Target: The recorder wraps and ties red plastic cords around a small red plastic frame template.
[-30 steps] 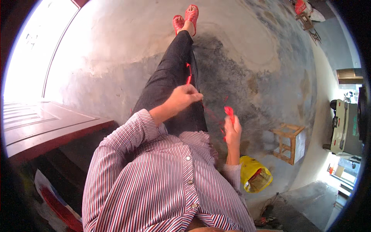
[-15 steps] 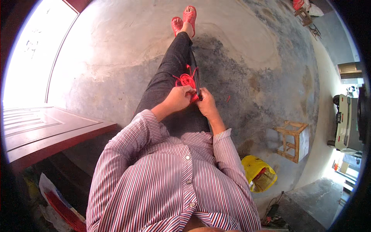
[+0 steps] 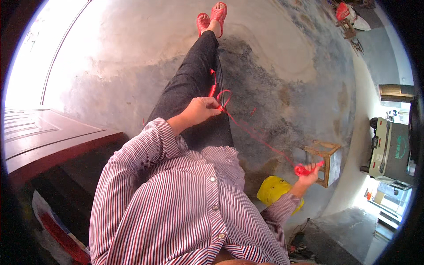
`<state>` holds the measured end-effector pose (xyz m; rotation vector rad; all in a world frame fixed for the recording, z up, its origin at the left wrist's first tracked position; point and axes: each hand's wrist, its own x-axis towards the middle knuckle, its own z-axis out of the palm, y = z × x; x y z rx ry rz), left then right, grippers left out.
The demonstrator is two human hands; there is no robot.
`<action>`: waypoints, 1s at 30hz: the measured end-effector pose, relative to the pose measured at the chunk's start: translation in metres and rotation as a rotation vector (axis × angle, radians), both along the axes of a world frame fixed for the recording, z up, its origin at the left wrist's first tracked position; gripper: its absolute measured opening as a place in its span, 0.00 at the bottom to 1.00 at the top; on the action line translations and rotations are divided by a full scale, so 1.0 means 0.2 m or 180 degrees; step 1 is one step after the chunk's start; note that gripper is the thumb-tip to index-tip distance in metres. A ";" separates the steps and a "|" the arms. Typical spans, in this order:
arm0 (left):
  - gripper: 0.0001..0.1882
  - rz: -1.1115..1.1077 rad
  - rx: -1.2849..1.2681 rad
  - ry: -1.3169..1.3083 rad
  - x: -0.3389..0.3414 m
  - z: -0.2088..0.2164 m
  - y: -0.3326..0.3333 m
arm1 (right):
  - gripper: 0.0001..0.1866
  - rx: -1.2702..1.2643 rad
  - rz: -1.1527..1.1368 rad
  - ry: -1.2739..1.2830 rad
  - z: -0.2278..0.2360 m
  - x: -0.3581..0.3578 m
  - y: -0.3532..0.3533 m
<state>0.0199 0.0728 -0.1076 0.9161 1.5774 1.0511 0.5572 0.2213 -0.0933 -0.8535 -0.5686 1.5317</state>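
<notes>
Over my lap, my left hand (image 3: 198, 113) is closed in a pinch on a red ribbon-like string (image 3: 264, 142), with a short loop (image 3: 224, 93) standing up beside the fingertips. My right hand (image 3: 308, 177) is out at the right, closed around a small wound bundle (image 3: 302, 170) of the same red string. Between the two hands the string runs in a nearly straight line. Thin dark strips (image 3: 221, 86) lie along my trousered leg, partly hidden behind the left hand. Another red piece (image 3: 212, 89) hangs beside them.
A wooden stool (image 3: 331, 161) stands just past my right hand. Below that forearm sits a yellow bag (image 3: 271, 190), partly covered. A dark red panelled door (image 3: 57, 141) is at the left, and a parked vehicle (image 3: 388, 148) at the far right. A red scrap (image 3: 253, 111) lies on the floor.
My right hand has swung from beside the left hand out to the lower right, carrying the red bundle and drawing string out. My left hand stays over my lap, shifted slightly.
</notes>
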 end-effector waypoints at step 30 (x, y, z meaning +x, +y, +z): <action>0.16 0.0415 0.0717 0.1275 0.14 0.04 0.00 | 0.07 0.0839 0.2908 -0.1660 0.42 -1.69 -0.50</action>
